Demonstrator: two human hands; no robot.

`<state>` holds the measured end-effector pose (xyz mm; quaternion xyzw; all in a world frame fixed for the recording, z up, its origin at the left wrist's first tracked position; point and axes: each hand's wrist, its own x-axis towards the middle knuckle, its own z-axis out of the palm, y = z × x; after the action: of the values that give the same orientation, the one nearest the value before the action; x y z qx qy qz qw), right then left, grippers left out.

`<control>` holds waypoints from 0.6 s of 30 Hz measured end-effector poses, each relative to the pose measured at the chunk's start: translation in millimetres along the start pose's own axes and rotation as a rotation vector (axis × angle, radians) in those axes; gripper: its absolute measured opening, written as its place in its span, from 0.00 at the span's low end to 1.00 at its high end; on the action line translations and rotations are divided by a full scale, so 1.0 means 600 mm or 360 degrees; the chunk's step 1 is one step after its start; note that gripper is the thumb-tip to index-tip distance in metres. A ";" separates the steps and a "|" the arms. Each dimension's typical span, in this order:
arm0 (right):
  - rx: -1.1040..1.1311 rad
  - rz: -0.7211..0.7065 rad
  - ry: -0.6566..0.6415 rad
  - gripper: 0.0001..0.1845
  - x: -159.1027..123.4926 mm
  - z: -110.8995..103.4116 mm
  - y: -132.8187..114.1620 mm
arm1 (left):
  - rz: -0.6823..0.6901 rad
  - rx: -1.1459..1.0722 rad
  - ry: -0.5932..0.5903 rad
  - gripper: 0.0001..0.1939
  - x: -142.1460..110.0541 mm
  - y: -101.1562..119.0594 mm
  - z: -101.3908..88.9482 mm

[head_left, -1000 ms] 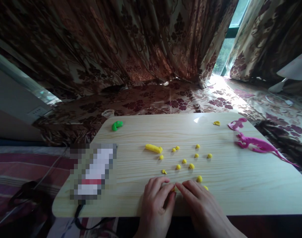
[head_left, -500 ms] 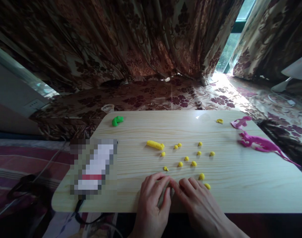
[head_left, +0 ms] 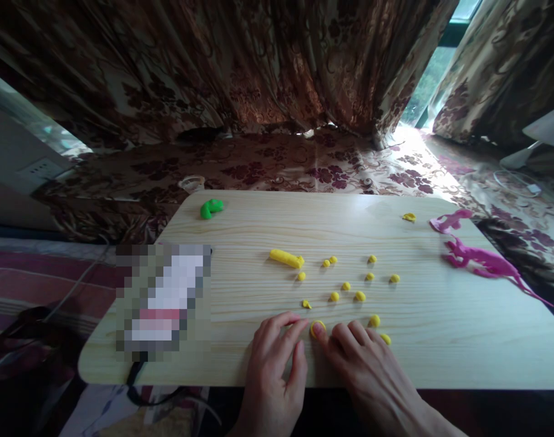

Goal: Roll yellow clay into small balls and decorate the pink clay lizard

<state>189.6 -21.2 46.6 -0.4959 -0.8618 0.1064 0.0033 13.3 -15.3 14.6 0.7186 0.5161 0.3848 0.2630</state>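
So behind everything you've got that big patterned curtain point(head_left: 267, 67); then your pale wood tabletop point(head_left: 240, 340), with some pixelated thing point(head_left: 165, 297) at its left end, too blurred to make out; your right hand point(head_left: 370, 358) is at the near edge, fingers curled, one fingertip on the yellow disc, can't really tell if the rest is closed; your left hand point(head_left: 274, 358) is loosely open with nothing in it, fingertips just beside that disc; over at the far right there's a dark pink piece point(head_left: 481, 260) with a pale pink piece point(head_left: 450, 222) near it; a yellow roll point(head_left: 286, 259) sits around the middle, and a green lump point(head_left: 210, 209) is in the far left corner; the yellow disc point(head_left: 314, 329) lies flat between your hands, partly covered; smallest of all, yellow balls point(head_left: 360, 296) are scattered beyond your right hand.
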 end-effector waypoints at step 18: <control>0.0353 -0.0209 0.0265 0.36 -0.015 -0.042 0.018 | -0.0895 -0.1261 -0.0287 0.12 0.046 0.078 -0.019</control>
<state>206.5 -19.2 70.1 -0.4422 -0.8721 0.1592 0.1364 33.9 -4.8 65.3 0.4266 0.4792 0.4019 0.6533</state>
